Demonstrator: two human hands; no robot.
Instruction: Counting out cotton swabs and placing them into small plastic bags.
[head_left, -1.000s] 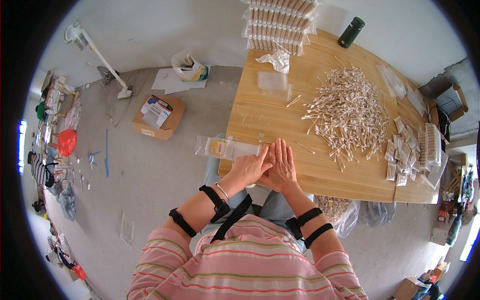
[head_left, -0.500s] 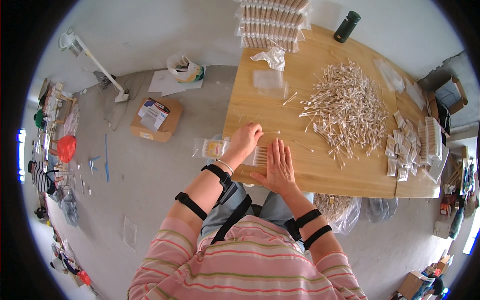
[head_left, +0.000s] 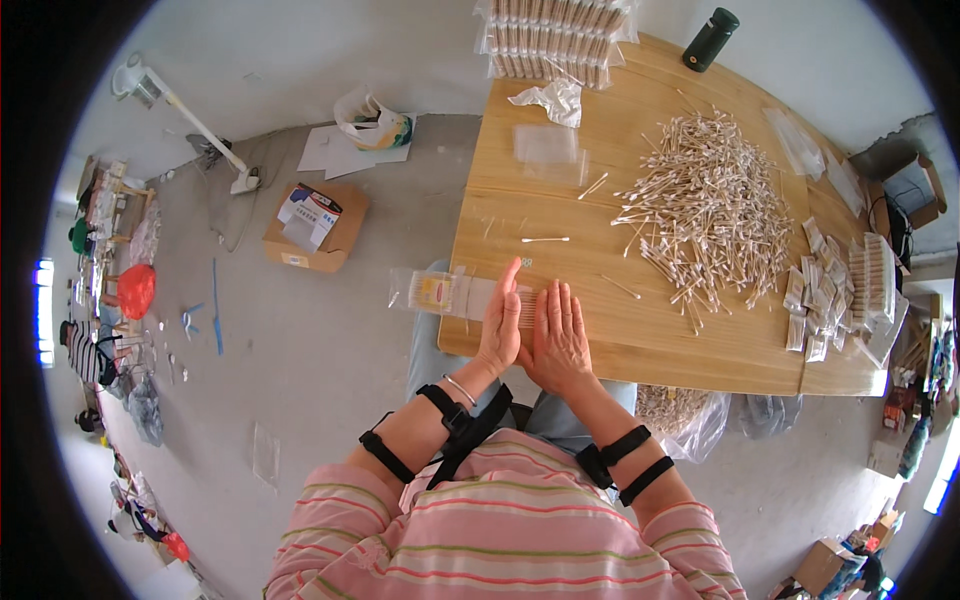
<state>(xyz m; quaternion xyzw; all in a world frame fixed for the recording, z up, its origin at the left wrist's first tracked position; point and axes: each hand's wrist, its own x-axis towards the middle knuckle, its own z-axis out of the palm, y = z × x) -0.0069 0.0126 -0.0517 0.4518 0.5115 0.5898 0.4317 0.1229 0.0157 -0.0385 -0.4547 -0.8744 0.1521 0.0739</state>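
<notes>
My left hand (head_left: pixel 500 322) stands on its edge at the near left of the table, fingers stretched out and thumb alongside. Beside it my right hand (head_left: pixel 560 335) lies with straight fingers, palm down. A row of cotton swabs (head_left: pixel 528 308) shows between the two hands, partly hidden by them. Left of my left hand, a see-through plastic packet with a yellow label (head_left: pixel 432 291) reaches past the table's left edge. Just beyond my hands lies a single cotton swab (head_left: pixel 545 239). A large heap of loose cotton swabs (head_left: pixel 710 205) spreads to the right.
Flat plastic bags (head_left: pixel 545 145) and a crumpled wrapper (head_left: pixel 555 100) lie farther back on the wooden table (head_left: pixel 640 350). Bundled swab packs (head_left: pixel 550 40) are stacked behind them. A dark bottle (head_left: pixel 711 40) stands at the back. Small filled packs (head_left: pixel 825 290) are piled right. A cardboard box (head_left: pixel 315 230) sits on the floor.
My left hand has drawn back from the loose swab and turned from bent fingers to an upright, straight-fingered pose against the row. My right hand stays nearly in place.
</notes>
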